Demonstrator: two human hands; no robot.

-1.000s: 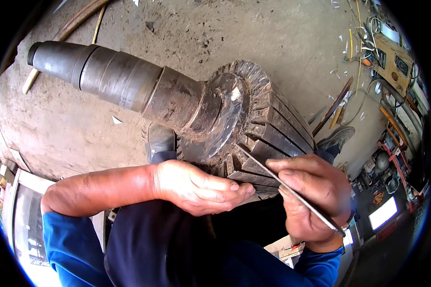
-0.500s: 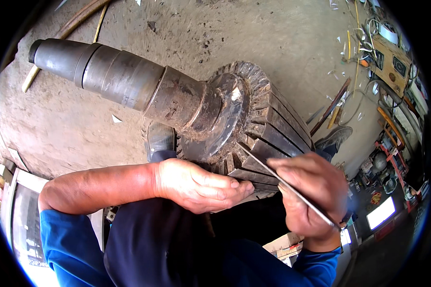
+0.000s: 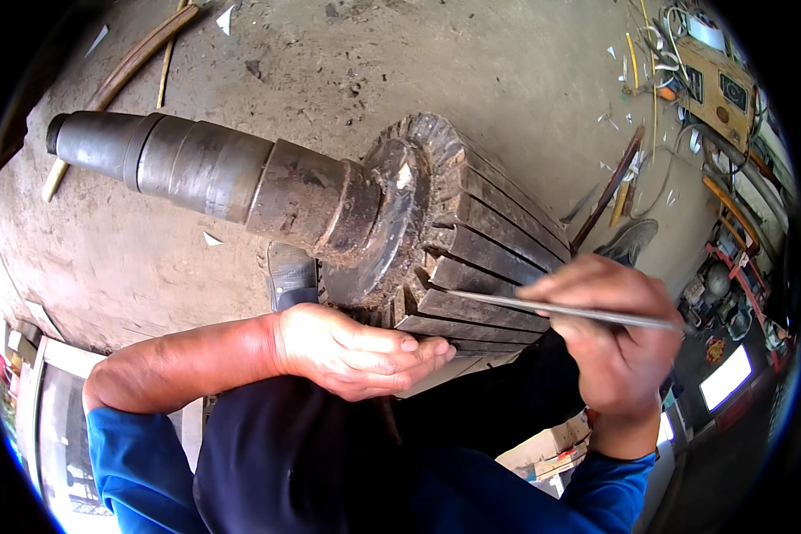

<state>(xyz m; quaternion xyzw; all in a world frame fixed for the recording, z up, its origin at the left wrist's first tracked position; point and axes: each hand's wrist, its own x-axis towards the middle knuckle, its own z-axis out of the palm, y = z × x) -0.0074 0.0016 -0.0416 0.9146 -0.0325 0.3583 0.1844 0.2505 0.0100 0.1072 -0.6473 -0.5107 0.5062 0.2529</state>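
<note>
A large, dirty steel rotor (image 3: 498,218) lies at a slant in front of me, with long narrow slots along its drum. Its stepped shaft (image 3: 206,171) points to the upper left, and grime coats the collar between the two. My right hand (image 3: 610,329) is closed round a thin metal strip (image 3: 498,301), whose far end meets the drum at a slot near the collar-side edge. My left hand (image 3: 356,351) rests against the drum's lower near edge, fingers stretched out and close together. Part of that hand's contact with the drum is hidden.
Shod feet (image 3: 291,271) stand beside the rotor. Wooden sticks (image 3: 147,53) lie at the upper left, and a dark bar (image 3: 610,187) lies right of the drum. A wooden box with dials (image 3: 725,98), cables and clutter line the right side. White scraps dot the floor.
My right hand has moved to the right, and the strip has swung from a steep slant to nearly level. The rotor and my left hand appear slightly further left in view.
</note>
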